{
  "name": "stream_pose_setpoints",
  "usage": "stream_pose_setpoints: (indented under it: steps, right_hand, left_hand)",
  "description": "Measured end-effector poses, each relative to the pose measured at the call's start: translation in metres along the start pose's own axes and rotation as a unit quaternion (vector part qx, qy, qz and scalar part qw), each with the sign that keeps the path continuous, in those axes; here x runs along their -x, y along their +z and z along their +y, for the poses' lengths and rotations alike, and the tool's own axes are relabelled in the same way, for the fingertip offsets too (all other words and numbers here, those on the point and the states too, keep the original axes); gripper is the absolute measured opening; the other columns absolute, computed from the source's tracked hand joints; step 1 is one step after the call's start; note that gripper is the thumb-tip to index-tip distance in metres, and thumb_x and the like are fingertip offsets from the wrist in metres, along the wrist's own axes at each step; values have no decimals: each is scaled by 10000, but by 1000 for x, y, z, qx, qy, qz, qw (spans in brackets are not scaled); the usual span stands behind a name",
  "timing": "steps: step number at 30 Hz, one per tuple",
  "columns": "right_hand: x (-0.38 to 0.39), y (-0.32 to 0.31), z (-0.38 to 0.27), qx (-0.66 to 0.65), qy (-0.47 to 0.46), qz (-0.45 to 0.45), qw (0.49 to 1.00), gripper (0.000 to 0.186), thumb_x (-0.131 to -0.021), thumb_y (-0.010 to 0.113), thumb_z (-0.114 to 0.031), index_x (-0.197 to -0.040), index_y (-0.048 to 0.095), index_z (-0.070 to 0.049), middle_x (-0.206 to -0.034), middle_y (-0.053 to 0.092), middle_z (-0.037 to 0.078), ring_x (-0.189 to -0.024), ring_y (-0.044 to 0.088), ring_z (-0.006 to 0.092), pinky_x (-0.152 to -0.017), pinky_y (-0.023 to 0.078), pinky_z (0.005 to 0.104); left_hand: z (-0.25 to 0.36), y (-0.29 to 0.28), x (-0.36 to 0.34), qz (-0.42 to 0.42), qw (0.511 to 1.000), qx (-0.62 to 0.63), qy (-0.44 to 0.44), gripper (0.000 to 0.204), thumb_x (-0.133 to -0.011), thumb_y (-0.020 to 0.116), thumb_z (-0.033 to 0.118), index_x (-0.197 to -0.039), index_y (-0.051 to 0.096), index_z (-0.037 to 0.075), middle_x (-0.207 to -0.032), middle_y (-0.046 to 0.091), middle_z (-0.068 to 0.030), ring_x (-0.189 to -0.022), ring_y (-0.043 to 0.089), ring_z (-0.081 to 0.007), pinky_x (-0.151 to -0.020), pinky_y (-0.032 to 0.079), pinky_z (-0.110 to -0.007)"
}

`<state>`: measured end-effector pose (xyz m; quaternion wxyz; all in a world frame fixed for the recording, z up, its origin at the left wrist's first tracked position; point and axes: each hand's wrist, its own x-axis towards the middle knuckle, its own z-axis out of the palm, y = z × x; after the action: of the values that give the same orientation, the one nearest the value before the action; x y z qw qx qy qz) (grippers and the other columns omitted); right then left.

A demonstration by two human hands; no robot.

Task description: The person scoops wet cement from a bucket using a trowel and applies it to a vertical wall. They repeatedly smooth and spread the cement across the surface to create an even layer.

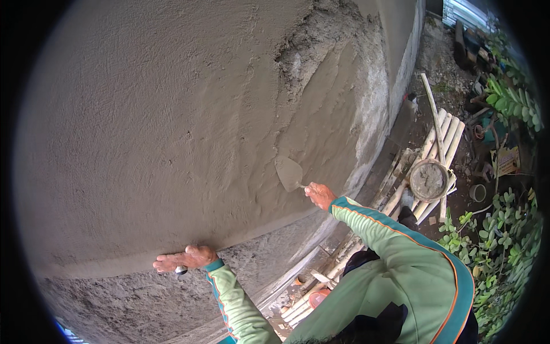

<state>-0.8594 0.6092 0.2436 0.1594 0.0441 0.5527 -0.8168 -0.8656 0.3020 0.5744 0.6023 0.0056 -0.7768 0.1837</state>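
Note:
A wet grey plastered wall (149, 126) fills most of the view, with a rough patch (295, 60) near its top right. My right hand (318, 195) grips a pointed trowel (289, 172), whose blade lies against uneven fresh plaster. Lower left, my left hand (180, 259) rests along the plaster's lower edge, fingers stretched leftward. A small dark and silvery object (181, 270) shows just under those fingers; I cannot tell what it is. Below that edge the surface (132, 301) is rough and darker.
At the right, pale poles (450, 140) form a platform carrying a round basin of grey mix (428, 179). More poles and an orange-red round object (318, 297) show low down. Green plants (498, 246), a small pale container (476, 193) and assorted clutter line the right side.

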Motion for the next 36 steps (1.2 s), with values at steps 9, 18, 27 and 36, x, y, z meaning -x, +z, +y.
stream_pose_setpoints:
  steps: [9,18,27,36]
  right_hand:
    - [-64,-143,-138,-211,-55,88,972,640,-1013,472,-672,-868,593,-60,-603,499,22,-481,486,142,-469,415,312]
    - [-40,-85,-113,29,-17,8,999,590,-1004,544,-610,-868,579,-37,-579,477,30,-472,452,140,-467,375,324]
    - [-47,-62,-72,66,-41,15,997,508,-1018,578,-556,-864,543,-73,-652,487,3,-535,451,99,-475,370,290]
    - [-15,-6,-60,262,-82,66,959,597,-967,583,-613,-950,642,-19,-801,661,222,-813,665,413,-745,500,492]
  left_hand:
    - [7,1,-4,21,999,40,12,827,-1066,194,611,-1641,130,20,-1711,87,-206,-1581,7,-419,-1263,57,-632]
    - [9,-2,-3,-4,999,42,-20,852,-1055,295,585,-1636,119,-12,-1708,49,-245,-1575,-19,-451,-1246,51,-637]
    - [9,-2,-5,3,999,34,-18,860,-1049,287,599,-1634,143,-15,-1704,70,-256,-1574,8,-454,-1242,48,-642]
    - [11,-4,-4,17,997,74,-28,848,-1046,309,590,-1635,167,-3,-1705,88,-251,-1560,5,-496,-1228,77,-666]
